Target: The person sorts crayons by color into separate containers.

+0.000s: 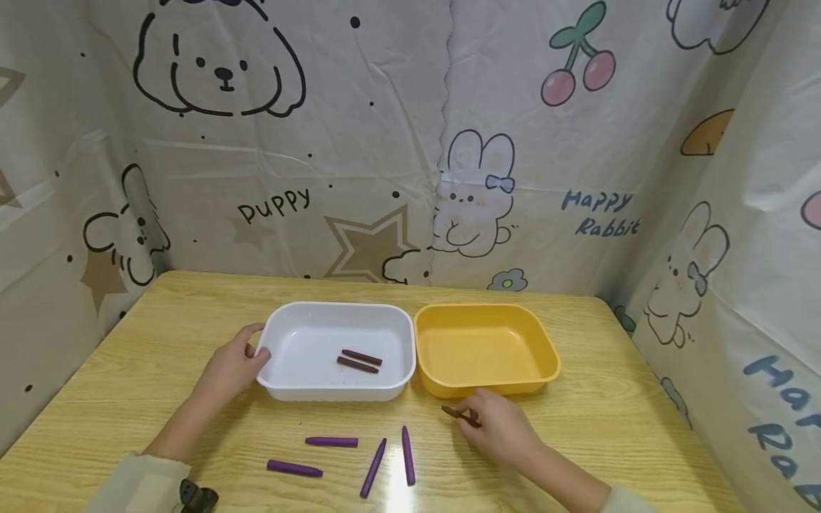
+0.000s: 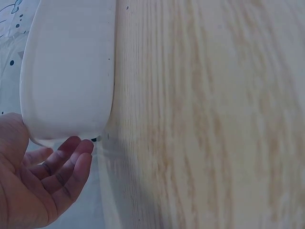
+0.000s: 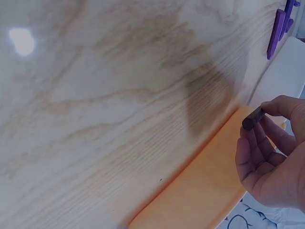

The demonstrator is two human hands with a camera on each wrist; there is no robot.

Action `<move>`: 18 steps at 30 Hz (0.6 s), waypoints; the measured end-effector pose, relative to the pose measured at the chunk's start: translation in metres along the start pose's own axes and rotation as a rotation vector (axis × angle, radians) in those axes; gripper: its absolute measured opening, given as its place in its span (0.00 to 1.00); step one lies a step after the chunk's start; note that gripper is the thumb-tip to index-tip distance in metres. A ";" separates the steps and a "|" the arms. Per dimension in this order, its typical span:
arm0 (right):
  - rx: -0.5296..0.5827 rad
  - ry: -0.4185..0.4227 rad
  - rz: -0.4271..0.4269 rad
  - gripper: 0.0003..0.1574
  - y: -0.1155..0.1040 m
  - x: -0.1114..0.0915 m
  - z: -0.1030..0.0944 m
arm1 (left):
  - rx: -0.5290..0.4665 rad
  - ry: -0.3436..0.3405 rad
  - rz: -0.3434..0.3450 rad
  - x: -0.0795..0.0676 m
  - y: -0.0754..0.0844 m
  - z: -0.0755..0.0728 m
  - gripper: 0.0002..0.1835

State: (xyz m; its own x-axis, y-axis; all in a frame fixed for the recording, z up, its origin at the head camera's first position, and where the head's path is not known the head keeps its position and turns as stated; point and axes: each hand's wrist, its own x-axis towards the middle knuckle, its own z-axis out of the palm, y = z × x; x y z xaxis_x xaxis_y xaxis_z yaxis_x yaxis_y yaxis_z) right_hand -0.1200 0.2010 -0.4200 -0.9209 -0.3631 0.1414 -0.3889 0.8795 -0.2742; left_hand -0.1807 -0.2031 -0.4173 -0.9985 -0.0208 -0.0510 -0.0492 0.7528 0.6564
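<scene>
My right hand (image 1: 499, 429) pinches a brown crayon (image 1: 460, 416) between thumb and fingers, just in front of the yellow tray (image 1: 487, 390). In the right wrist view the crayon's blunt end (image 3: 249, 122) sticks out from the fingertips of the right hand (image 3: 274, 152). At the left end of the white tray (image 1: 333, 393), my left hand (image 1: 234, 362) grips the rim, thumb over the edge and fingers outside. Two brown crayons (image 1: 359, 361) lie side by side inside that tray. The left wrist view has the left hand (image 2: 45, 176) against the white tray's end (image 2: 71, 71).
Several purple crayons lie loose on the wooden table (image 1: 224, 456) in front of the trays, one of them upright in the head view (image 1: 408, 456). The two trays stand edge to edge. A printed cloth (image 1: 359, 142) hangs behind the table and along its sides.
</scene>
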 end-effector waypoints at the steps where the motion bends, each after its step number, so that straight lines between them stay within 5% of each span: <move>1: 0.003 0.001 -0.001 0.05 0.000 0.000 0.000 | 0.000 -0.002 -0.001 0.000 0.000 0.000 0.31; 18: 0.006 0.008 -0.027 0.05 -0.004 0.005 -0.002 | -0.011 0.010 0.007 0.000 -0.001 0.001 0.31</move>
State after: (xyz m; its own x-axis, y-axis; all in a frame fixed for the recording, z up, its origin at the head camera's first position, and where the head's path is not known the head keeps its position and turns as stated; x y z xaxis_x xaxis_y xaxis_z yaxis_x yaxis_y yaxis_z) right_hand -0.1229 0.1968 -0.4163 -0.9099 -0.3844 0.1561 -0.4138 0.8675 -0.2762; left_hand -0.1804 -0.2032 -0.4182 -0.9990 -0.0227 -0.0389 -0.0428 0.7460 0.6646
